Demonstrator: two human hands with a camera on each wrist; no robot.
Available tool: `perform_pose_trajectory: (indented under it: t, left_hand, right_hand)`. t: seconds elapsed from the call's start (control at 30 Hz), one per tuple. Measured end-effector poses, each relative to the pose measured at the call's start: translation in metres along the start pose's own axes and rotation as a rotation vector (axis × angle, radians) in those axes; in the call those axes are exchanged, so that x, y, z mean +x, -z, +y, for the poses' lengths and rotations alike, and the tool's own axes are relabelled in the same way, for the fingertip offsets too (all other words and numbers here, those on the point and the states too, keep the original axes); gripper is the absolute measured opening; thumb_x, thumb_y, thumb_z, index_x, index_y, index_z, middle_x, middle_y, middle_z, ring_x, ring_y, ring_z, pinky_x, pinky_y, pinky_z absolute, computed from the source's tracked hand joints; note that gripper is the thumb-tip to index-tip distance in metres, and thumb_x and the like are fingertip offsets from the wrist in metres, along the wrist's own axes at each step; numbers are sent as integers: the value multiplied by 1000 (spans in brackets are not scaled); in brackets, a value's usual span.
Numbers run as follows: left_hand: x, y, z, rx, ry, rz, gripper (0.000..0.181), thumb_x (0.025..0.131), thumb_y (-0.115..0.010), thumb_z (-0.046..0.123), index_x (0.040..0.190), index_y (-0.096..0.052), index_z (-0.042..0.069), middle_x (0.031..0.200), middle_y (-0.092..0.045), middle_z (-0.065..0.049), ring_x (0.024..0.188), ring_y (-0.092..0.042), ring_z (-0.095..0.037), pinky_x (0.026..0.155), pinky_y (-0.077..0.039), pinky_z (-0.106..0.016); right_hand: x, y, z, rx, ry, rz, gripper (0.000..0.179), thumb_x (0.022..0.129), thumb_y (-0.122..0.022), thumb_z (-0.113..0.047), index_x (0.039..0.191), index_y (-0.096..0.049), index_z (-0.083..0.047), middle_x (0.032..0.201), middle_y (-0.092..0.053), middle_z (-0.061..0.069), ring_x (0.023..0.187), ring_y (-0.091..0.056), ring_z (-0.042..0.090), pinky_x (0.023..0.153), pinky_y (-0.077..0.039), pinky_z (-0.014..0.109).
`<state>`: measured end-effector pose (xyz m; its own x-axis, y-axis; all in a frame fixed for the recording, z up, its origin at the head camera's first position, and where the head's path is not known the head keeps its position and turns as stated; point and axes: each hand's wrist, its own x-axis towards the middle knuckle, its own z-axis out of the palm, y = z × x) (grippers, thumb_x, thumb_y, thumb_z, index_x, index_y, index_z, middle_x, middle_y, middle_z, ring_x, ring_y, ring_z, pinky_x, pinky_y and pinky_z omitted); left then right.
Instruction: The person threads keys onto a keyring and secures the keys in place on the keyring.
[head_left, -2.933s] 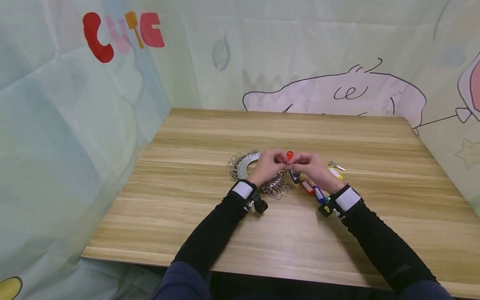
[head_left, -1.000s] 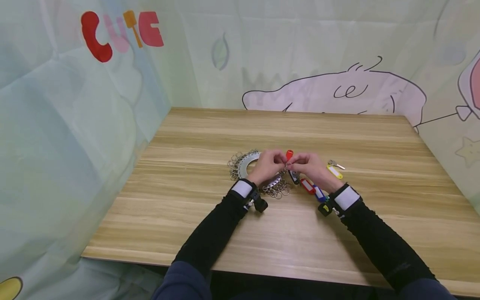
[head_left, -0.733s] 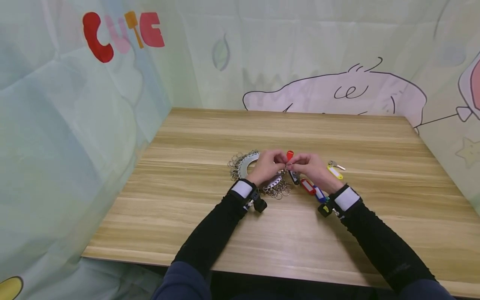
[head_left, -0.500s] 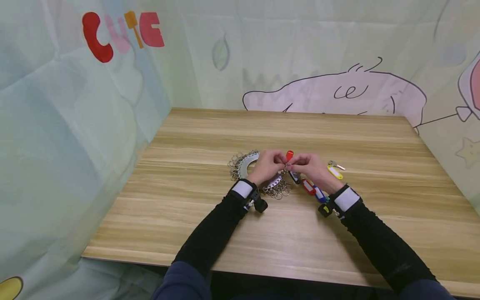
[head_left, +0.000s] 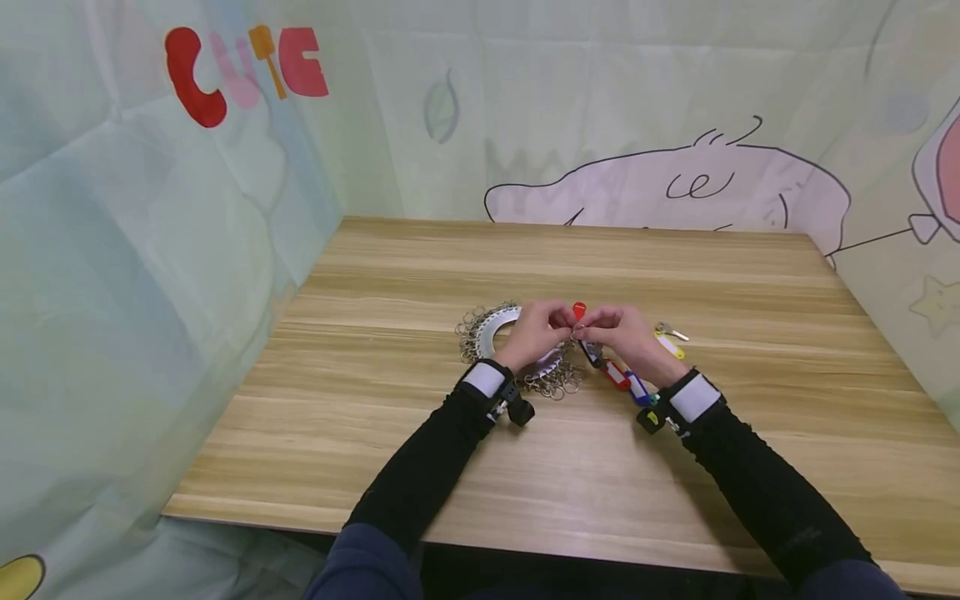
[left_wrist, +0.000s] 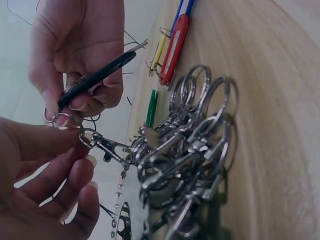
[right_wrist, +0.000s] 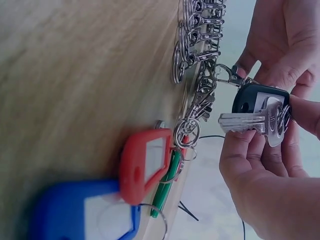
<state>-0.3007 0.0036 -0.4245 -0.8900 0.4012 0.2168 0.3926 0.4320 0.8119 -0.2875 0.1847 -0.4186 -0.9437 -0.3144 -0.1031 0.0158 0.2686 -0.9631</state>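
The left hand [head_left: 536, 333] was nearly closed, thumb and finger pinching the ring end of a silver metal swivel clasp [left_wrist: 110, 149]; the right hand [head_left: 628, 335], also pinched nearly closed, had hold of a black plastic key tag [right_wrist: 241, 103] with a silver metal key [right_wrist: 245, 121], just beside the left fingertips; a flat silver ring-shaped plate [head_left: 485, 335] fringed with clasps and rings lay under and left of the left-hand grip; red [head_left: 617, 375] and blue plastic tags [head_left: 637, 388] with white labels lay just nearer the person than the right-hand grip; a yellow tag [head_left: 670, 345] lay to its right.
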Motion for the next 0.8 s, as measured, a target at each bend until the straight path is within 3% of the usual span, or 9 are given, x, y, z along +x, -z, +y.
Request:
perform_pose_trajectory:
  t: [0.13,0.4,0.63,0.8]
  left_hand:
    - [0,-1,0,-4,-4,13,9,81,-64,-5,90,-67,-2,86,-71,-16,77,-66,-22,68,-46,-14]
    - [-2,1,2,-57,77,7,14,81,-62,-6,93,-66,-1,84,-70,-18,69,-62,-15,60,-45,-15]
    - [-1,1,0,-41,28,-8,14,82,-62,-5,95,-67,-2,90,-71,-17,80,-65,-21,70,-48,-15]
    - [-2,1,1,-75,58,-3,13,83,-64,-5,95,-65,-1,89,-72,-17,78,-67,-21,67,-49,-16]
  right_hand:
    - [0,0,0,5,3,1,22,89,-65,-11,104,-61,5,83,-70,-15,85,-61,5,77,-50,20]
    - [-1,0,0,23,11,-12,21,89,-65,-9,105,-61,5,85,-70,-13,87,-63,6,79,-51,22]
    - [-1,0,0,27,6,-8,20,88,-66,-10,102,-61,4,84,-70,-13,87,-62,6,78,-50,21]
    - [-2,1,0,53,8,-17,18,89,-65,-10,102,-62,3,86,-70,-13,88,-62,6,82,-50,23]
